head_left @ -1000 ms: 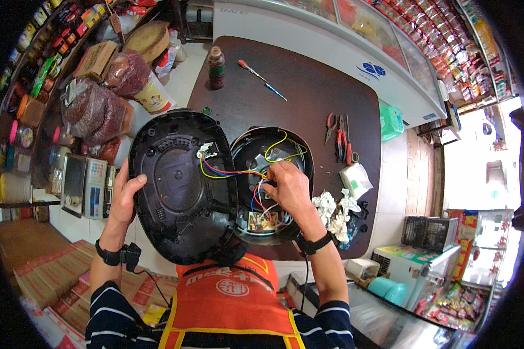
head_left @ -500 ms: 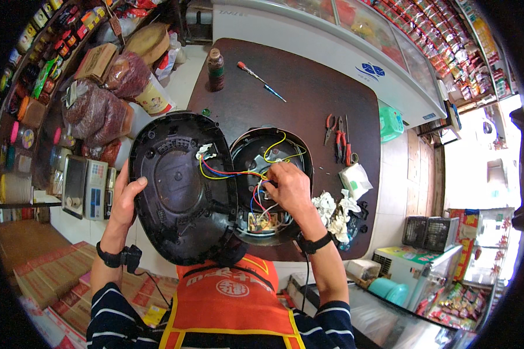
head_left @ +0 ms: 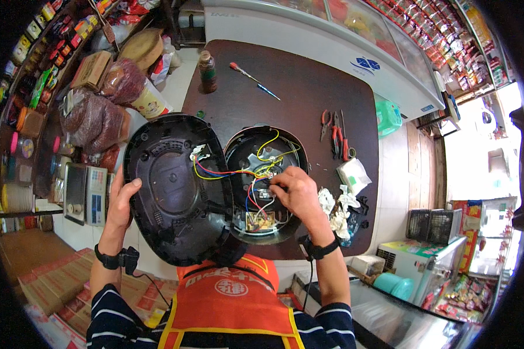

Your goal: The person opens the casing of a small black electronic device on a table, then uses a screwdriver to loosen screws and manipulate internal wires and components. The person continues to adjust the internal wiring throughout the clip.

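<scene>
My left hand [head_left: 122, 200] grips the left edge of a black plastic base cover [head_left: 170, 200], tilted up with its ribbed inner side showing. Beside it lies the opened round body [head_left: 239, 152] of an appliance that looks like a rice cooker. Red, blue and yellow wires [head_left: 227, 173] run from the cover into the body. A small circuit board [head_left: 260, 221] sits at the body's near side. Over the body's right half is my right hand [head_left: 297, 195], thumb and fingers pinched together beside the wires. What lies between those fingertips is hidden.
On the brown table [head_left: 320, 209] lie a screwdriver [head_left: 255, 80], pliers [head_left: 337, 136] and crumpled white tissue [head_left: 343, 212]. A brown bottle [head_left: 208, 72] stands at the far left. Beyond the table is a white chest freezer [head_left: 308, 49]; a scale [head_left: 86, 192] is at left.
My right hand has drawn back a little to the right and nearer to me, uncovering more of the wire bundle. The left hand still holds the cover. The whole view has shifted slightly.
</scene>
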Tool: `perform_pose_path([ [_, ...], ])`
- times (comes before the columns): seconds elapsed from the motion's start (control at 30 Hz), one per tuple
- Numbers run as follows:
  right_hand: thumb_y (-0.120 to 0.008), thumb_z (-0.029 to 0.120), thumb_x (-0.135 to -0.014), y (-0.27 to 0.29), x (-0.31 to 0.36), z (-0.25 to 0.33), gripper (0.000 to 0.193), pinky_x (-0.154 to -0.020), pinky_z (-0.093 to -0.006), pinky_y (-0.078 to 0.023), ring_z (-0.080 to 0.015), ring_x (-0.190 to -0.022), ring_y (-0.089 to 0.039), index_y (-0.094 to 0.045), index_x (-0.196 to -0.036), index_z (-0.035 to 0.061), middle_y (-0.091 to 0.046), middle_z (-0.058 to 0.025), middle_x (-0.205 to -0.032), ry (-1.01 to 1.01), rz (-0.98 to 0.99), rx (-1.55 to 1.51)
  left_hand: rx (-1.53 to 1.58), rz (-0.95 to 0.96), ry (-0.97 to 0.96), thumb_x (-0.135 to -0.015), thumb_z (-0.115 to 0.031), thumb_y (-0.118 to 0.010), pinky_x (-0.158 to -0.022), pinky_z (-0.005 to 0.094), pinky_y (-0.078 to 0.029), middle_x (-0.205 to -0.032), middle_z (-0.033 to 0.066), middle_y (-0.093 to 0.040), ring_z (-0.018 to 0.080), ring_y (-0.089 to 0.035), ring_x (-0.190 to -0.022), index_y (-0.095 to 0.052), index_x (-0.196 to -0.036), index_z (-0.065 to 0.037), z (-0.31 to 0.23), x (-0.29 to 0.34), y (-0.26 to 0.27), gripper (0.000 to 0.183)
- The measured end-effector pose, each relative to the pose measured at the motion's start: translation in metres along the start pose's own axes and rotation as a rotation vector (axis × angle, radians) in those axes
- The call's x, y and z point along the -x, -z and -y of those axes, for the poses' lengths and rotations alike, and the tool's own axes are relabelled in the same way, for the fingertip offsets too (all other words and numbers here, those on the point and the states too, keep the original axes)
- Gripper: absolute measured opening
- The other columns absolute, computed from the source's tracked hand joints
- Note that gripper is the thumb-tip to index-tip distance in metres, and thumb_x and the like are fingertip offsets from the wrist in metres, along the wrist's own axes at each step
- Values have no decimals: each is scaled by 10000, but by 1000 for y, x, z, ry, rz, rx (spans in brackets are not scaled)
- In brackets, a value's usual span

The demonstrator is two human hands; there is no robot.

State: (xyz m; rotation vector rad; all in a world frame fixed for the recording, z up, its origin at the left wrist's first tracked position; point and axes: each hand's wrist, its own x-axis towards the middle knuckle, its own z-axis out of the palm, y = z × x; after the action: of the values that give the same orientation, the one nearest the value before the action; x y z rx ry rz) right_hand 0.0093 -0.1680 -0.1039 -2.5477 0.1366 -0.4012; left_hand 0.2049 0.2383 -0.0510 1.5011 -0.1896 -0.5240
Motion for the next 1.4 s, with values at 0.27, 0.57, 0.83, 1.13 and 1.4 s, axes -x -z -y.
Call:
perform_pose_path([
  [0.27, -830, 102, -824, -19, -23, -9, 169, -783, -430, -596, -296, -918, -718, -828, -985, 155, -681, -60, -894, 211, 335, 95, -32, 18, -30, -1024, -190, -629, -1216, 385, -418, -1569, 155, -592, 262, -574, -1412, -465, -1639, 32, -2, 3, -1, 675],
  [0.57, -803, 164, -840, -22, -36, -15, 103, -728, -468, -585, -303, -861, -725, -804, -943, 159, -668, -66, -868, 390, 405, 145, -57, 14, -24, -1017, -195, -625, -1225, 370, -400, -1567, 165, -595, 260, -570, -1416, -466, -1637, 44, -4, 2, -4, 683],
  [0.83, -784, 148, -872, -21, -35, -11, 34, -699, -464, -581, -321, -811, -730, -763, -883, 123, -678, -79, -812, 393, 358, 143, -58, 33, -59, -1015, -189, -621, -1237, 376, -385, -1572, 167, -592, 265, -560, -1429, -459, -1639, 49, -3, 4, -4, 687],
  [1.13, -773, 157, -903, -5, -18, -17, 100, -716, -458, -599, -335, -811, -747, -783, -989, 106, -750, -103, -858, 229, 177, 19, -51, 22, -28, -1018, -196, -625, -1238, 386, -393, -1592, 166, -579, 272, -558, -1436, -448, -1649, 45, -2, 3, -2, 699],
  [1.4, -868, 264, -877, -16, -27, -10, 201, -718, -463, -583, -344, -817, -737, -762, -939, 106, -737, -98, -850, 206, 205, 12, -72, 29, -40, -1018, -191, -630, -1241, 383, -392, -1598, 172, -574, 273, -556, -1444, -436, -1661, 45, -1, 3, 0, 712],
])
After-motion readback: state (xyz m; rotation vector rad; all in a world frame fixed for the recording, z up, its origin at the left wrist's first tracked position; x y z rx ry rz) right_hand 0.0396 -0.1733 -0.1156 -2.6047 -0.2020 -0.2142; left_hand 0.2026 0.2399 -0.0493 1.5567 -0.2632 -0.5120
